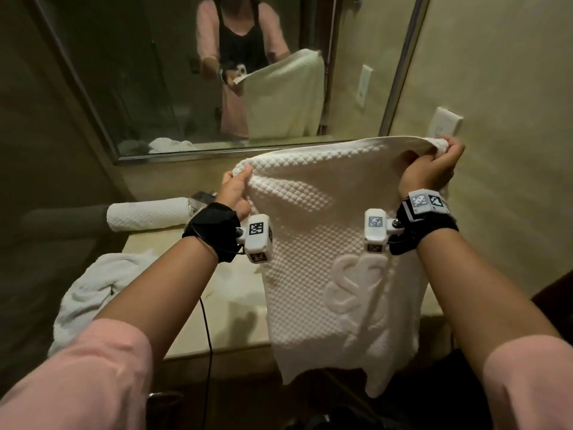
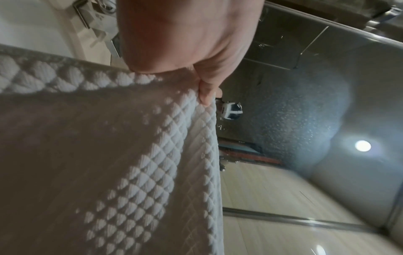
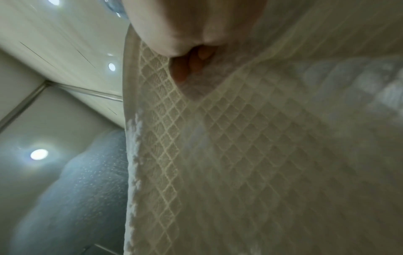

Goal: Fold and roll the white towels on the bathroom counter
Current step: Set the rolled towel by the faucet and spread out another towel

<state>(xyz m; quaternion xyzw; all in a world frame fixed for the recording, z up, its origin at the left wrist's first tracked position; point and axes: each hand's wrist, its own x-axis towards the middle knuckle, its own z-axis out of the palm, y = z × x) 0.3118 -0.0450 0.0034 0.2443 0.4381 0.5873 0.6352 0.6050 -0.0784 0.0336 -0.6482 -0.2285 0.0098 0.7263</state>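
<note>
Towel [image 1: 325, 243]: hanging in the air above the counter's [image 1: 235, 308] front edge.
Left hand [image 1: 234, 193]: pinching the top left corner.
Right hand [image 1: 431, 169]: fingers curling round the top right corner.
Technique: keeping the top edge taut and level, then lowering it flat for folding.
Rolled towel [image 1: 145, 212]: lying at the counter's back left.

Beyond your fingers hangs a wall mirror [image 1: 155, 72] in a metal frame, reflecting a person in pink sleeves. To the right of them, a white wall plate [image 1: 445, 122] sits on the beige wall [image 1: 511, 88]; a black cable [image 1: 207, 330] drops below.
</note>
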